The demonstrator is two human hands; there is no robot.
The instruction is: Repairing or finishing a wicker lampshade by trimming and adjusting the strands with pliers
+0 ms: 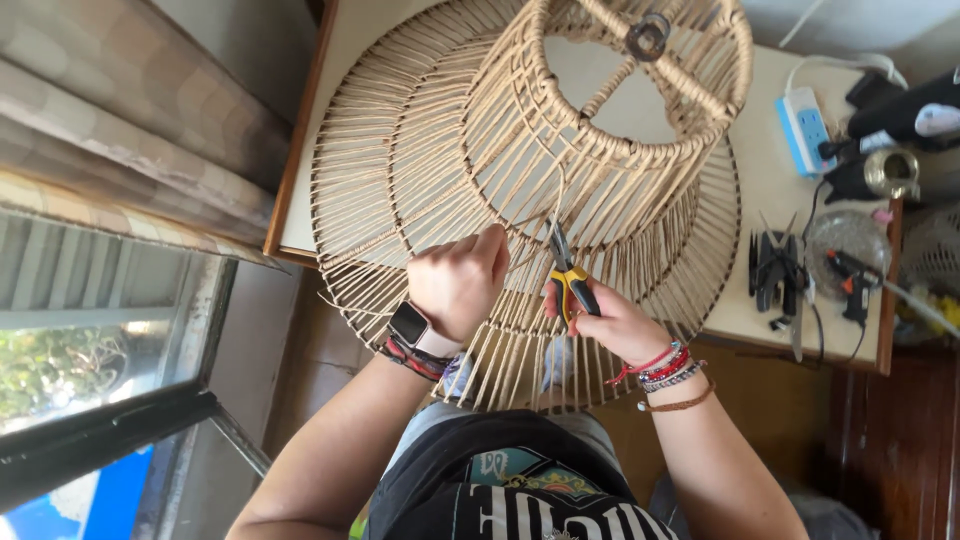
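Both forearms reach up from the torso. Left hand (460,280) is closed on the cord of the woven lampshade (520,190), steadying it. Right hand (610,322) grips yellow-handled pliers (568,270), tips at the weave. Lampshade rests on the surface (770,200), overhanging its edge for access.

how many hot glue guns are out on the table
1 that I can make out: a black glue gun lying at the table's right end, beside the black pliers. Dark items at the far right corner are unclear, so another may be hidden.
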